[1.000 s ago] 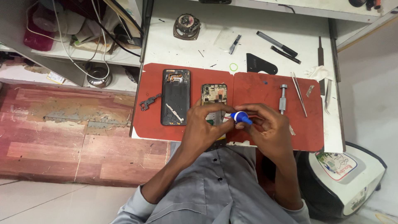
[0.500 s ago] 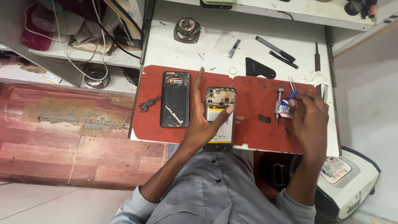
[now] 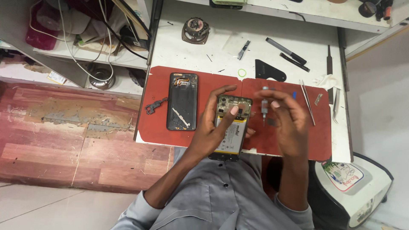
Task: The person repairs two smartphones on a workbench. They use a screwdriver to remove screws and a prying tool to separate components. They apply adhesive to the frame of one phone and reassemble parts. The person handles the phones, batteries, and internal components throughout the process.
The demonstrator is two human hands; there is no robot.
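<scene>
My left hand [image 3: 211,127] grips an opened phone [image 3: 232,127] with its battery and circuit board exposed, holding it over the front edge of a red mat [image 3: 204,85]. My right hand [image 3: 289,119] hovers just right of the phone with fingers spread and nothing in them. A small metal screwdriver [image 3: 264,108] lies on the mat right by its fingertips. A small blue piece [image 3: 294,95] shows on the mat behind that hand. The phone's dark back cover [image 3: 183,101] lies flat on the mat's left half.
A metal bracket [image 3: 154,105] lies at the mat's left edge and tweezers [image 3: 307,108] at its right. On the white bench behind are a round speaker [image 3: 195,29], a black plastic piece [image 3: 269,71], pens [image 3: 286,50] and a green ring [image 3: 242,73]. A white container [image 3: 353,187] stands at the lower right.
My right hand carried a blue-tipped tool to the right side of the mat, let it go, and has come back toward the phone empty. My left hand has kept hold of the phone.
</scene>
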